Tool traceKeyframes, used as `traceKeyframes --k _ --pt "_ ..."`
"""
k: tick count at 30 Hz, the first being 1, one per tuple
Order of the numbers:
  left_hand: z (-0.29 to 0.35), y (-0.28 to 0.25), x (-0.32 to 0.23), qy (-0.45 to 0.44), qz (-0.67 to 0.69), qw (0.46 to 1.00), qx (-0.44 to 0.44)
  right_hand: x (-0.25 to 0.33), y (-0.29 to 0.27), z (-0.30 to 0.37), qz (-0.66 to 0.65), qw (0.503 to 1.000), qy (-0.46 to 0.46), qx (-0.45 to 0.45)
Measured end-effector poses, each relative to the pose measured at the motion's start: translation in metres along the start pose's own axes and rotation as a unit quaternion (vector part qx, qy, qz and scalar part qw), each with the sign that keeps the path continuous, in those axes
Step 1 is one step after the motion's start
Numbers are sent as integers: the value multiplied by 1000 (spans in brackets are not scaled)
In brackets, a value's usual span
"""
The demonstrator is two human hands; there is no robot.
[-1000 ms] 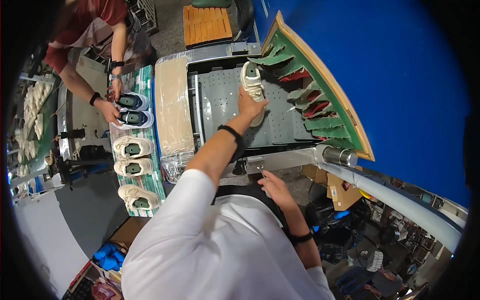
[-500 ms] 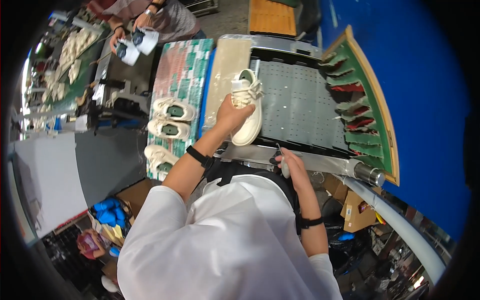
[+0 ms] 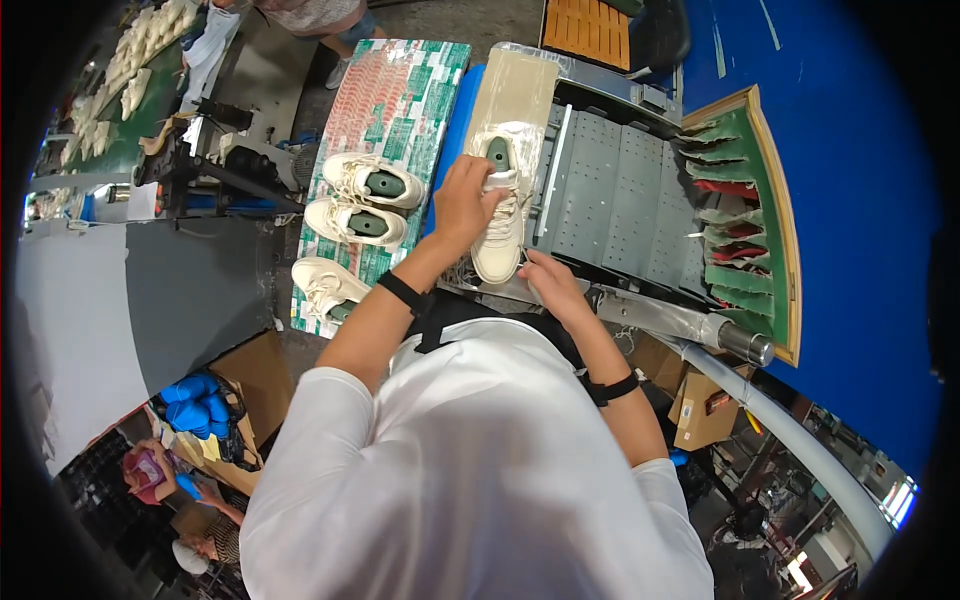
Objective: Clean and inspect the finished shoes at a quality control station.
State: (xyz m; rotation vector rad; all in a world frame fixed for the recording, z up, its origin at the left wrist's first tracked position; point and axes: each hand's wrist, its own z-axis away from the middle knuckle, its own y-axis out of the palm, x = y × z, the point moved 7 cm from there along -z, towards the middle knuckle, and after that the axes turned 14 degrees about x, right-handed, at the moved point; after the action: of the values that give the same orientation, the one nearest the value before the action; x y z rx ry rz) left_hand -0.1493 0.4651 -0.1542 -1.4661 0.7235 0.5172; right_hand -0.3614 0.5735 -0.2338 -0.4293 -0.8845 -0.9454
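Note:
A cream lace-up sneaker lies with its toe toward me on a tan board at the near end of the conveyor. My left hand grips it at the side of its collar and tongue, thumb across the upper. Inside its opening shows a dark green insert with a hole, like a shoe last. Beside the toe, my right hand is closed around a thin metal hook tool. The tool's tip is close to the sneaker's edge; whether it touches cannot be made out. Most of its handle is hidden.
To the left, several more cream sneakers stand on a taped green-and-white board. The grey perforated conveyor leads right to a wooden frame with green cloth flaps. Another person stands at the far left. A metal roller end juts out at right.
The sneaker has come down onto the tan board, my left hand shifting toward its collar. My right hand with the hook tool has moved left and up to the toe. The view has shifted.

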Motion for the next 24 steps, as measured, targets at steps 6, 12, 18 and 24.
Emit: traceKeyframes --k 6,12,18,24 --pt "0 -14 36 85 132 987 -45 63 21 18 100 992 -57 -57" --pt "16 47 115 -270 700 660 -21 123 44 -2 360 914 -176 -66" --pt "-23 7 128 -192 795 575 23 141 58 -21 545 790 -264 -98" --pt "-53 -66 141 -209 495 834 -123 150 59 -21 563 788 -229 -96"
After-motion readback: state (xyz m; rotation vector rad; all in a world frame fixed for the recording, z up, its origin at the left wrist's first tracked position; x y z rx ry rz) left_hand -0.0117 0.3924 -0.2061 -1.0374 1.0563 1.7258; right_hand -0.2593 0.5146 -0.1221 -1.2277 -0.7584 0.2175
